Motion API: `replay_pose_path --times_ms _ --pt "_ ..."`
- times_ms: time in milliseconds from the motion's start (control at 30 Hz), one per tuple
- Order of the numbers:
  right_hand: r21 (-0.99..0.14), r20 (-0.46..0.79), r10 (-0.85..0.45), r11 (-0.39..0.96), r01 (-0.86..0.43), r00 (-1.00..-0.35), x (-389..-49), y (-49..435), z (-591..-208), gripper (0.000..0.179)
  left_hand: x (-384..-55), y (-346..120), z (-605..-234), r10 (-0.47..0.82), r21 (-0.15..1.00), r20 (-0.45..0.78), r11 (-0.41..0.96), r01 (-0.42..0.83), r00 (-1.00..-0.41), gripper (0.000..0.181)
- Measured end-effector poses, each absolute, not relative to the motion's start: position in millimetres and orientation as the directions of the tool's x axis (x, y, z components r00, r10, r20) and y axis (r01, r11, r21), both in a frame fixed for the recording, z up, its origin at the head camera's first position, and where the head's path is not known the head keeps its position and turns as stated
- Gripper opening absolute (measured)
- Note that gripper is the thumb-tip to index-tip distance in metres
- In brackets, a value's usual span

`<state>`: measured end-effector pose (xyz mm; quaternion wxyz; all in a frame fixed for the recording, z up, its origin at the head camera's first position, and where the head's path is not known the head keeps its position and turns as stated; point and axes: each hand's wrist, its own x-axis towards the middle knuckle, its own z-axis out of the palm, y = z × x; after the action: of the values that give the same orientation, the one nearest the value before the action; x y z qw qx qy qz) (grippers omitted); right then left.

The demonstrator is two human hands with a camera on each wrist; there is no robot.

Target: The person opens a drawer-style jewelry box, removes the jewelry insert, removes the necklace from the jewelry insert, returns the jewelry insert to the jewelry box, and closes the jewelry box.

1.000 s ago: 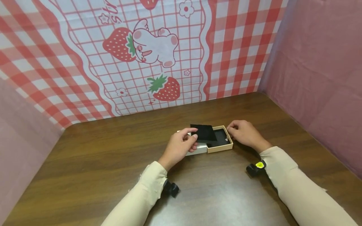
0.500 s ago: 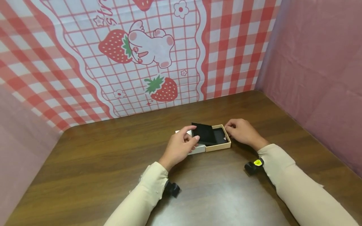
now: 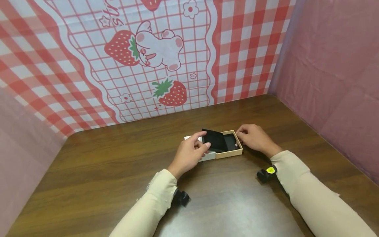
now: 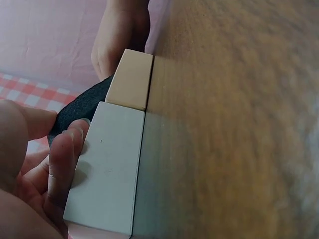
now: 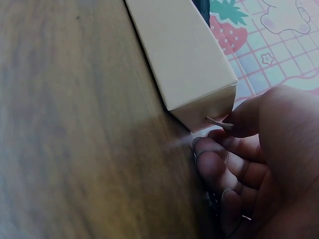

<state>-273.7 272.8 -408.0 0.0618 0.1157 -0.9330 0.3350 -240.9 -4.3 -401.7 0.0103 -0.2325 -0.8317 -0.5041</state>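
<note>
A slide-out box lies on the table, its tan drawer (image 3: 229, 153) pulled out to the right of a white sleeve (image 3: 208, 156). Black lining shows inside the drawer. Between thumb and index finger, my left hand (image 3: 188, 152) pinches a thin black foam pad (image 3: 216, 141), tilted over the drawer's left part. The other left fingers lie along the sleeve's side in the left wrist view. At the drawer's right end, my right hand (image 3: 254, 138) pinches a short pull cord (image 5: 219, 123) that comes out of the end wall. Its other fingers curl loosely below.
The box stands on a brown wooden table (image 3: 124, 164). A strawberry-print checked cloth (image 3: 165, 49) hangs behind it, and a pink cloth (image 3: 328, 82) covers the right side. Each wrist carries a small black camera (image 3: 181, 197).
The black pad has tilted and shifted slightly right, its near edge lower at the drawer. My right hand keeps its place at the drawer's end. The head view has shifted a little.
</note>
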Motion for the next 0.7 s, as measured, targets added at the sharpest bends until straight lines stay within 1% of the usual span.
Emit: replay_pose_path --times_ms 167,333,567,700 --pt "-0.623 0.186 -0.167 0.741 -0.248 -0.968 -275.5 274.0 -409.7 0.023 -241.0 -3.8 -399.9 0.377 0.826 0.235 0.408 0.388 -0.896 0.054" --pt "-0.625 0.189 -0.170 0.739 -0.252 -0.967 -276.4 273.7 -410.0 0.026 -242.4 -4.2 -397.7 0.385 0.848 0.204 0.390 0.358 -0.900 0.056" --pt "-0.620 0.185 -0.175 0.742 -0.253 -0.967 -276.4 274.3 -411.5 0.027 -245.6 -7.0 -394.4 0.412 0.874 0.128 0.382 0.299 -0.902 0.058" --pt "-0.618 0.195 -0.179 0.741 -0.262 -0.964 -276.7 274.4 -411.0 0.026 -245.7 -6.8 -392.6 0.411 0.872 0.123 0.390 0.296 -0.903 0.057"
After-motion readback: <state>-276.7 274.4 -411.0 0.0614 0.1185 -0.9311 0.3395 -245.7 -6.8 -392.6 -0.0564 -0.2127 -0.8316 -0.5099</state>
